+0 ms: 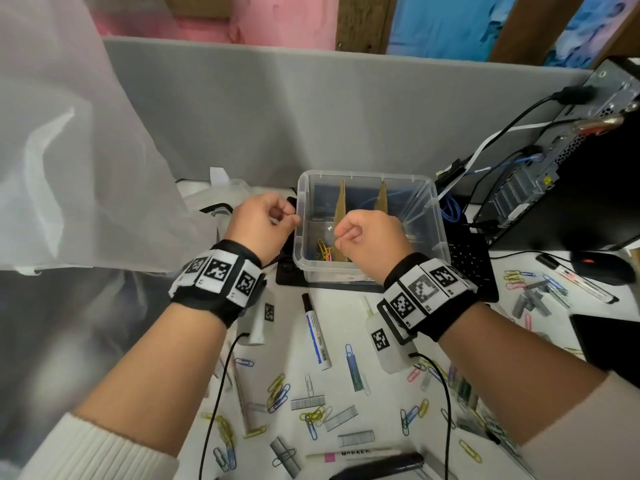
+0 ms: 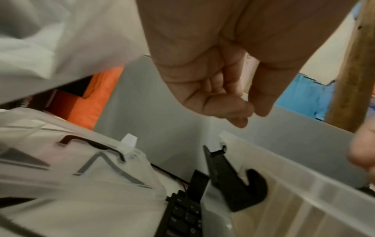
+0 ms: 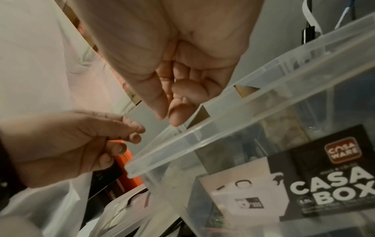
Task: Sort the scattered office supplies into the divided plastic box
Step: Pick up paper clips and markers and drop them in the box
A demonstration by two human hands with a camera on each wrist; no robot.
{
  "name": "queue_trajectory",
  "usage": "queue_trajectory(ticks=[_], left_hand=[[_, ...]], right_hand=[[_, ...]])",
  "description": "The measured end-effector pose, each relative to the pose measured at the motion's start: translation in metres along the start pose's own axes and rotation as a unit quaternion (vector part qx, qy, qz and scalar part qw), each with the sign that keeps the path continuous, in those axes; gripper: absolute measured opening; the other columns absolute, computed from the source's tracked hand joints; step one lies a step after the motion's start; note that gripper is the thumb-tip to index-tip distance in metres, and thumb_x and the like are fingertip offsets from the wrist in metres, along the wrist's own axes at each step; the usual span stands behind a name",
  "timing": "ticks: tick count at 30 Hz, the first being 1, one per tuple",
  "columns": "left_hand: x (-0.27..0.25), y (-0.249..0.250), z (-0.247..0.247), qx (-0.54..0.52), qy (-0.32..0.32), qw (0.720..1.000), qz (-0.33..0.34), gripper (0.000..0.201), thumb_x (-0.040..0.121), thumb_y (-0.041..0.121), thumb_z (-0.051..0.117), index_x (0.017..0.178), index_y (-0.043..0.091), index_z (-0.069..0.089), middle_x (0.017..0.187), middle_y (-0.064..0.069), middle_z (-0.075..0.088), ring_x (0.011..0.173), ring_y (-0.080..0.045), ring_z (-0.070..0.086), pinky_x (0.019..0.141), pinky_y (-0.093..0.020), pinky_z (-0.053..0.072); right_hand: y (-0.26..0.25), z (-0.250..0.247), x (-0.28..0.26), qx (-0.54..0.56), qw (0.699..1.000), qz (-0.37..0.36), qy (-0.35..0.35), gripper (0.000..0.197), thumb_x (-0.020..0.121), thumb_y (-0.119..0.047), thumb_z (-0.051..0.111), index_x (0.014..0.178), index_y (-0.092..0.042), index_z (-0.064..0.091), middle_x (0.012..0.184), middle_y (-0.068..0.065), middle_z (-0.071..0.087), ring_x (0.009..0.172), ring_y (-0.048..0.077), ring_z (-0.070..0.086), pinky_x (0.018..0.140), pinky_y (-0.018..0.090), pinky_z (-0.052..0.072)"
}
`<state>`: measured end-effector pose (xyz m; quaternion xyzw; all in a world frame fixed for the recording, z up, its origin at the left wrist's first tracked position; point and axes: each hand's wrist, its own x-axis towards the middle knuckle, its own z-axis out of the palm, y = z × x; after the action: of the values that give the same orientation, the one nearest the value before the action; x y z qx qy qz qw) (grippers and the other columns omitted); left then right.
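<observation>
The clear plastic box (image 1: 367, 174) stands at the table's back, split by two cardboard dividers (image 1: 341, 202). Coloured paper clips (image 1: 323, 251) lie in its left compartment. My left hand (image 1: 294, 218) hovers at the box's left rim with its fingers curled, and the left wrist view shows nothing in the left hand (image 2: 251, 110). My right hand (image 1: 337, 233) hangs over the left divider, thumb against curled fingers. The right wrist view shows nothing in the right hand (image 3: 168, 118) above the box rim (image 3: 223, 128). Loose paper clips (image 1: 277, 393), staple strips (image 1: 307, 403) and a blue-labelled marker (image 1: 317, 330) lie scattered in front.
The box sits on a black keyboard (image 1: 474, 265). A mouse (image 1: 602, 268), a computer case (image 1: 571, 150) and cables are at the right. A translucent plastic bag (image 1: 69, 150) fills the left. Two glue bottles (image 1: 384, 341) and a pink marker (image 1: 349, 455) lie near my wrists.
</observation>
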<state>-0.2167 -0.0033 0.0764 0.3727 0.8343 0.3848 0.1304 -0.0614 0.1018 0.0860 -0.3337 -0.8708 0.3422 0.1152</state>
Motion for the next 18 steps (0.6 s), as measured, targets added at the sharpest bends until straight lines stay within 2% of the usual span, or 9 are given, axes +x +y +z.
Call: queue_trajectory(ticks=[3, 5, 7, 9, 11, 13, 14, 16, 18], left_hand=[[-0.014, -0.02, -0.01, -0.005, -0.004, 1.0, -0.01, 0.003, 0.088, 0.017, 0.066, 0.086, 0.018, 0.063, 0.079, 0.008, 0.059, 0.067, -0.008, 0.055, 0.064, -0.021, 0.042], [-0.026, -0.039, -0.015, 0.001, -0.021, 0.998, -0.056, 0.002, 0.09, 0.019, 0.063, 0.092, 0.018, 0.062, 0.085, 0.007, 0.059, 0.072, -0.011, 0.056, 0.063, -0.021, 0.043], [-0.037, -0.061, -0.018, 0.032, -0.037, 0.994, -0.1, 0.005, 0.09, 0.024, 0.062, 0.094, 0.021, 0.062, 0.088, 0.008, 0.061, 0.077, -0.014, 0.06, 0.07, -0.029, 0.049], [-0.047, -0.08, -0.017, 0.051, -0.036, 0.991, -0.121, 0.003, 0.087, 0.022, 0.065, 0.09, 0.022, 0.063, 0.087, 0.004, 0.064, 0.082, -0.018, 0.062, 0.077, -0.032, 0.05], [-0.054, -0.094, -0.013, 0.075, -0.044, 0.987, -0.137, 0.004, 0.084, 0.016, 0.067, 0.085, 0.018, 0.064, 0.085, -0.001, 0.066, 0.084, -0.022, 0.063, 0.076, -0.028, 0.048], [-0.059, -0.104, -0.007, 0.141, -0.088, 0.972, -0.167, 0.002, 0.084, 0.019, 0.066, 0.085, 0.018, 0.064, 0.091, -0.006, 0.068, 0.089, -0.026, 0.063, 0.079, -0.028, 0.049], [-0.061, -0.108, -0.004, 0.18, -0.111, 0.96, -0.186, 0.006, 0.084, 0.022, 0.064, 0.088, 0.019, 0.065, 0.097, -0.007, 0.068, 0.092, -0.027, 0.063, 0.082, -0.029, 0.051], [-0.065, -0.115, 0.001, 0.237, -0.142, 0.938, -0.21, 0.016, 0.084, 0.029, 0.061, 0.096, 0.019, 0.065, 0.104, -0.008, 0.067, 0.098, -0.027, 0.062, 0.085, -0.03, 0.051], [-0.069, -0.12, 0.004, 0.272, -0.149, 0.927, -0.21, 0.021, 0.086, 0.03, 0.058, 0.101, 0.018, 0.065, 0.107, -0.007, 0.066, 0.101, -0.027, 0.061, 0.084, -0.031, 0.05]], right_hand=[[-0.008, 0.003, -0.009, 0.022, 0.999, -0.029, -0.016, 0.008, 0.086, -0.011, 0.062, 0.09, -0.014, 0.069, 0.08, -0.005, 0.066, 0.072, 0.001, 0.06, 0.063, 0.002, 0.041], [-0.015, 0.008, -0.014, 0.029, 0.997, -0.06, -0.029, 0.01, 0.085, -0.007, 0.062, 0.087, -0.012, 0.07, 0.078, -0.001, 0.068, 0.072, 0.007, 0.062, 0.065, 0.004, 0.044], [-0.024, 0.016, -0.018, 0.031, 0.994, -0.081, -0.066, 0.008, 0.084, -0.008, 0.064, 0.084, -0.011, 0.07, 0.076, -0.001, 0.068, 0.069, 0.005, 0.061, 0.065, 0.001, 0.042], [-0.032, 0.024, -0.02, 0.007, 0.988, -0.095, -0.123, 0.007, 0.086, -0.013, 0.063, 0.084, -0.011, 0.07, 0.073, -0.003, 0.067, 0.066, 0.005, 0.059, 0.065, -0.001, 0.038], [-0.035, 0.037, -0.02, -0.035, 0.977, -0.105, -0.183, 0.014, 0.09, -0.014, 0.058, 0.087, -0.009, 0.07, 0.067, -0.009, 0.06, 0.069, 0.01, 0.057, 0.07, 0.008, 0.039], [-0.032, 0.055, -0.018, -0.067, 0.966, -0.097, -0.228, 0.018, 0.091, -0.011, 0.053, 0.09, -0.007, 0.07, 0.067, -0.009, 0.055, 0.075, 0.013, 0.055, 0.076, 0.019, 0.042], [-0.029, 0.066, -0.016, -0.08, 0.962, -0.091, -0.244, 0.018, 0.091, -0.009, 0.052, 0.094, -0.006, 0.069, 0.073, -0.005, 0.058, 0.079, 0.016, 0.056, 0.077, 0.022, 0.044], [-0.024, 0.087, -0.014, -0.126, 0.949, -0.078, -0.277, 0.022, 0.091, -0.008, 0.051, 0.108, -0.008, 0.066, 0.098, 0.007, 0.064, 0.095, 0.025, 0.059, 0.084, 0.028, 0.048], [-0.024, 0.108, -0.014, -0.186, 0.93, -0.089, -0.305, 0.03, 0.091, -0.007, 0.051, 0.12, -0.006, 0.059, 0.118, 0.014, 0.06, 0.111, 0.032, 0.055, 0.093, 0.035, 0.047]])
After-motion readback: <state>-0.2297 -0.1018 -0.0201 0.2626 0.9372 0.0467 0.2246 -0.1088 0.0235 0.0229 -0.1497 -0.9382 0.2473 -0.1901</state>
